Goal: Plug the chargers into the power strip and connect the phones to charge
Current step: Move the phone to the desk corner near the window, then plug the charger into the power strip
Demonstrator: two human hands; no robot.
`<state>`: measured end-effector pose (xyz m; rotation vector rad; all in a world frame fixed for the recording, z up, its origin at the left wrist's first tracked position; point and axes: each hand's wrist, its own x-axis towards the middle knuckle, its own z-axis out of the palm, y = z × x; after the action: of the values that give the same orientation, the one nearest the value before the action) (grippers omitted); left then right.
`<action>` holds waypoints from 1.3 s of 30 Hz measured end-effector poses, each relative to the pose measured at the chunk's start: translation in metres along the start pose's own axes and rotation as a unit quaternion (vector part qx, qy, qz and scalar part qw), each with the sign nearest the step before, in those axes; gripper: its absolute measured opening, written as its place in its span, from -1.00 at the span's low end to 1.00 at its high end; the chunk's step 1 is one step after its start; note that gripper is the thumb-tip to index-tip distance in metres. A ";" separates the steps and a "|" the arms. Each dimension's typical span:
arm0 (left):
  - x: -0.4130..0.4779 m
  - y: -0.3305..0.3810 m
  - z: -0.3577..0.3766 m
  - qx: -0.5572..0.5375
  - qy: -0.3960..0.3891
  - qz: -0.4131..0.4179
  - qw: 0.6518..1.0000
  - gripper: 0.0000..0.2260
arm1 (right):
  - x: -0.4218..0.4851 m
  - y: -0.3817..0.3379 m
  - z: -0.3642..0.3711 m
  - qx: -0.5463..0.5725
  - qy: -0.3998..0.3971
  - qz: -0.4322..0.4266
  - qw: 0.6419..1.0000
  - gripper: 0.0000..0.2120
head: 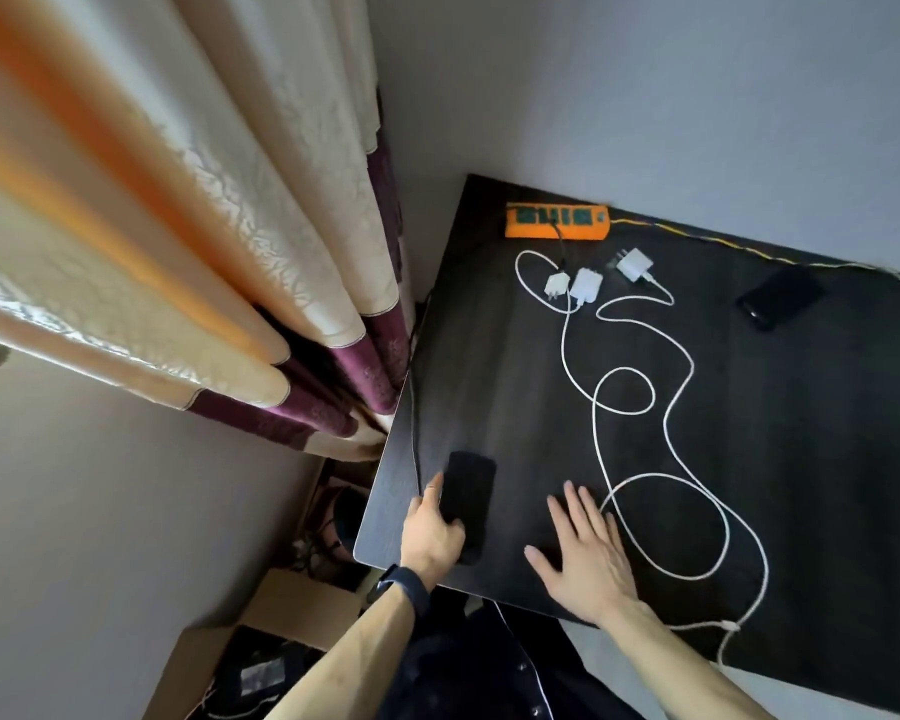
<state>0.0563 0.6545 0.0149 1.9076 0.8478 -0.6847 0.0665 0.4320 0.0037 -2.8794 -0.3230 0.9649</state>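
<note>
Surface (827,459) carries everything, and by the look of it nothing is connected yet. White cables (624,370) loop loose across the middle. Orange power strip (557,221) sits at the far edge near the far-left corner, with only a black cord (559,241) in it. Far phone (780,298) lies by the far-right edge, and three white chargers (585,285) lie unplugged just before the strip. Left hand (432,532) pinches the near phone (471,491) at the near-left corner. Beside it the right hand (588,553) lies flat, fingers spread.

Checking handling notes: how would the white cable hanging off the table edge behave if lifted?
Probably floppy: the white cable lies in loose curves across the table. Lifting may snag it, since white loops cross it. Its hanging end might pull it down.
</note>
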 end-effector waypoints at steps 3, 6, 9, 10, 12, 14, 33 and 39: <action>0.000 0.005 0.000 0.014 -0.009 -0.001 1.000 -0.36 | 0.004 -0.033 0.000 0.037 -0.011 -0.042 0.998 -0.27; 0.000 0.007 0.000 0.034 -0.011 -0.005 0.999 -0.38 | 0.010 -0.057 0.000 0.044 -0.037 -0.089 0.994 -0.34; -0.001 0.009 -0.002 0.056 -0.012 -0.006 0.998 -0.44 | 0.015 -0.064 0.000 0.024 -0.061 -0.105 0.992 -0.38; -0.001 0.008 -0.004 0.065 -0.012 -0.006 0.998 -0.46 | 0.016 -0.064 0.001 0.018 -0.066 -0.104 0.992 -0.38; 0.000 0.005 -0.006 0.081 -0.009 -0.001 0.997 -0.50 | 0.017 -0.064 0.002 0.012 -0.071 -0.104 0.992 -0.37; 0.001 0.004 -0.007 0.098 -0.005 0.008 0.995 -0.51 | 0.018 -0.065 0.002 0.014 -0.069 -0.104 0.992 -0.37; 0.046 0.093 -0.041 0.229 -0.017 0.125 0.965 -0.63 | 0.040 -0.025 -0.060 0.127 0.025 -0.085 0.988 -0.40; 0.095 0.227 -0.048 0.278 0.017 0.251 0.927 -0.62 | 0.115 0.022 -0.153 0.188 0.132 -0.017 0.973 -0.42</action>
<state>0.2974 0.6443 0.0811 2.5167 0.1473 -0.6076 0.2524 0.4344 0.0546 -2.5973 -0.1476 0.5520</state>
